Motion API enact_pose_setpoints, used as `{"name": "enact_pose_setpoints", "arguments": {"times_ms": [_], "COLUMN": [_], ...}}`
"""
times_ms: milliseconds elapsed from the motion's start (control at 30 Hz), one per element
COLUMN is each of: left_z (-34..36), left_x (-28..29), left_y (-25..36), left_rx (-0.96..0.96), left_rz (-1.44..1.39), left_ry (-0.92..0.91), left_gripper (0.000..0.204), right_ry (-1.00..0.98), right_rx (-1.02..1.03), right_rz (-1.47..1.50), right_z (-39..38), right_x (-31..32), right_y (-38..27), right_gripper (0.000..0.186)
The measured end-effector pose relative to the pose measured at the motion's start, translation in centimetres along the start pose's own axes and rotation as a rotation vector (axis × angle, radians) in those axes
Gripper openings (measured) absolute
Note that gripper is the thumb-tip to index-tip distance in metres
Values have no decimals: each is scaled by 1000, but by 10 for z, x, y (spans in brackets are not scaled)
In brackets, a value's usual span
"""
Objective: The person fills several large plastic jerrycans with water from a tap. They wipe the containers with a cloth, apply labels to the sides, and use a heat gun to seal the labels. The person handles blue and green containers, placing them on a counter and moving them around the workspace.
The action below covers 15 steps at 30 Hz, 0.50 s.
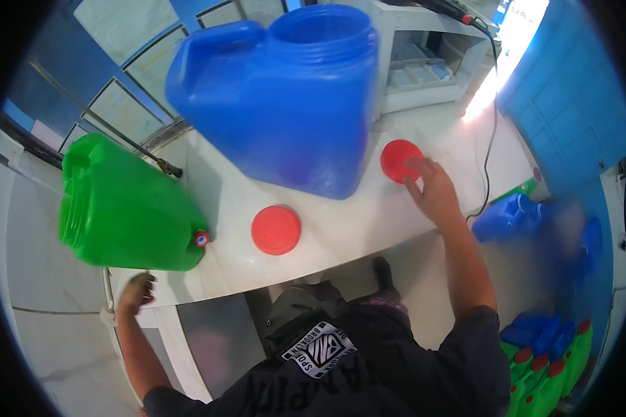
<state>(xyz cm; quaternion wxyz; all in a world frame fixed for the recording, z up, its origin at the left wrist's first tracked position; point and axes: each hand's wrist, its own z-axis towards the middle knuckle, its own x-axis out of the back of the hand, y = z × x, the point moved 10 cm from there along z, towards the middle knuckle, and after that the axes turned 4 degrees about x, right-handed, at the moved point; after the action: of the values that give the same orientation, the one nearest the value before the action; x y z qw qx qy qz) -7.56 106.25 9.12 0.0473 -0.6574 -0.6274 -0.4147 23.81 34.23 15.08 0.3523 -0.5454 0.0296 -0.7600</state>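
Observation:
A red round lid (398, 157) is at the right part of the white counter, and my right hand (432, 189) has its fingers and thumb at the lid's right edge. My left hand (138, 293) hangs by the counter's front edge, just below the green jerrycan (132, 208); its fingers are loosely bent and I see nothing in them. The green jerrycan has an uncapped threaded mouth facing left and a small red-and-blue fitting (201, 238) low on its side. A large blue jerrycan (292, 111) stands upright with its wide mouth uncovered. Between the two jerrycans and nearer me lies another red lid (276, 230).
A metal rod with a nozzle (168, 167) leans in behind the green jerrycan. At the back right is a white shelf unit (424, 69); a black cable (494, 132) runs down the counter's right side. Blue jugs (504, 217) and green red-capped bottles (546, 382) are lower right.

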Motion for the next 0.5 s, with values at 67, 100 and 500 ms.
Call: {"name": "enact_pose_setpoints", "arguments": {"times_ms": [67,100,500], "left_z": [-20,-26,35], "left_x": [-99,-144,-251], "left_y": [1,8,70], "left_rx": [38,78,267], "left_rz": [-293,-445,-1344], "left_ry": [-194,-243,208], "left_gripper": [51,56,62], "right_ry": [58,64,122], "right_rx": [46,64,125], "right_rz": [-28,-19,68], "right_z": [25,37,158], "right_x": [18,23,32], "right_y": [47,64,180], "right_gripper": [31,30,27]}}
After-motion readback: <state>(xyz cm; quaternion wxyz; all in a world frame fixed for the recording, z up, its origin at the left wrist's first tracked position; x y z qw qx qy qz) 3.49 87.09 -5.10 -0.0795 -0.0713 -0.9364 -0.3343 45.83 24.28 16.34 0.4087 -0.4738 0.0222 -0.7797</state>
